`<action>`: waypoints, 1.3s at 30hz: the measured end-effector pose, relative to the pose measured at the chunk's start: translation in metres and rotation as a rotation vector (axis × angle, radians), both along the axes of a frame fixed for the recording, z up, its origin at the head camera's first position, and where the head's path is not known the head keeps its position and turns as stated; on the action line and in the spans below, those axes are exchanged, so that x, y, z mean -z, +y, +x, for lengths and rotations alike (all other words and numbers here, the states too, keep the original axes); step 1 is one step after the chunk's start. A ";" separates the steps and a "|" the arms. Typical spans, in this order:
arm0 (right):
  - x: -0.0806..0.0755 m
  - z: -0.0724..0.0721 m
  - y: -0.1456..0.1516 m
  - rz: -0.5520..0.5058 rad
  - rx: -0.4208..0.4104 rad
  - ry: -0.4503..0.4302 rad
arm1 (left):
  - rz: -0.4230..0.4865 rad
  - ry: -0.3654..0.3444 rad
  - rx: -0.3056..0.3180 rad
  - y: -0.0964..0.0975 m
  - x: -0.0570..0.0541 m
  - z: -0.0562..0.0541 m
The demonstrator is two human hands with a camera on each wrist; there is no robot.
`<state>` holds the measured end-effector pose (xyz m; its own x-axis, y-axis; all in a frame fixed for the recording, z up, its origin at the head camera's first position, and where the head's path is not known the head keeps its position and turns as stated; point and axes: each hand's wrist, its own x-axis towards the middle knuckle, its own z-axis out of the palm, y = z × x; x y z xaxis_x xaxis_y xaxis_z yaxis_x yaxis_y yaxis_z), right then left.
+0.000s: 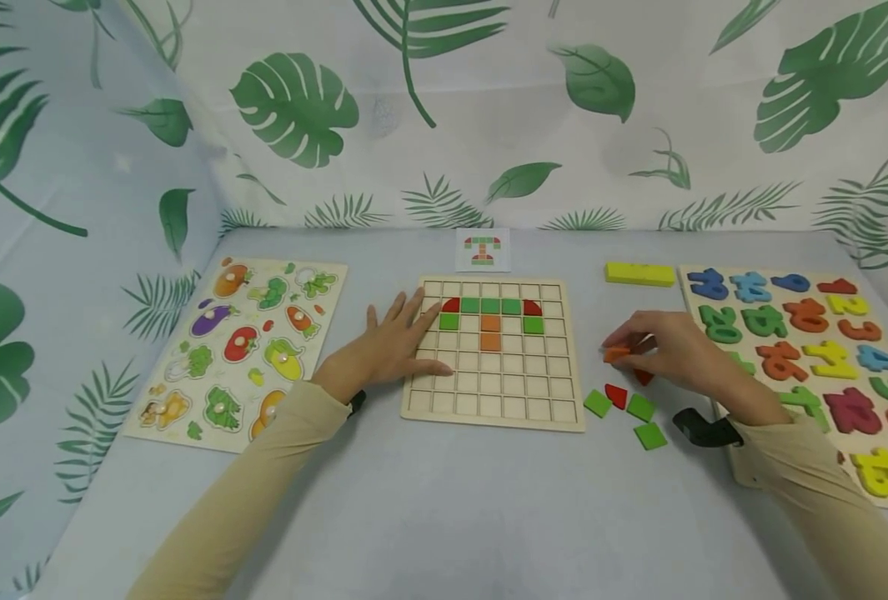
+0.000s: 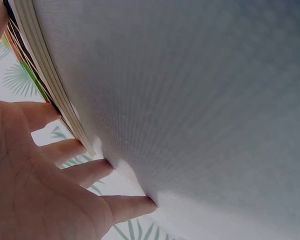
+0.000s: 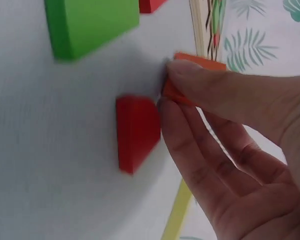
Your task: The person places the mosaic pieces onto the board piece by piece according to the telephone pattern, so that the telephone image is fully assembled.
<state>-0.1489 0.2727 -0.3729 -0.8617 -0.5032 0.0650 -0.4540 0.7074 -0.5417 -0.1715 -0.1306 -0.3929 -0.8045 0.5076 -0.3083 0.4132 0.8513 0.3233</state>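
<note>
My left hand (image 1: 379, 354) lies with spread fingers on the left edge of a wooden grid board (image 1: 490, 408). Red, green and orange tiles fill some cells in its upper half, forming a bar with a short orange stem (image 1: 491, 332). To the right of the board, my right hand (image 1: 674, 348) pinches an orange square tile (image 3: 202, 62) between thumb and fingers. Just beside those fingertips, a red tile with one curved side (image 3: 137, 131) rests on the table. Nearer me lie another red tile (image 1: 616, 396) and loose green square tiles (image 1: 649, 436).
A pattern card (image 1: 483, 265) stands behind the board. The vegetable puzzle (image 1: 226, 387) lies at left, the number puzzle (image 1: 777, 350) at right, partly under my right arm. A yellow block (image 1: 639, 273) sits at the back right. A leaf-print cloth (image 1: 451, 150) hangs behind.
</note>
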 end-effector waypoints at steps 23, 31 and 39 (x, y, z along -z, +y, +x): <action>-0.004 -0.012 -0.097 -0.252 -0.113 0.024 | -0.005 -0.007 -0.007 0.002 0.000 0.002; 0.004 -0.009 -0.118 -0.323 -0.133 -0.052 | -0.021 -0.003 -0.016 0.002 0.000 0.001; 0.011 -0.006 -0.126 -0.328 -0.129 -0.093 | -0.018 0.004 -0.010 0.002 -0.001 0.000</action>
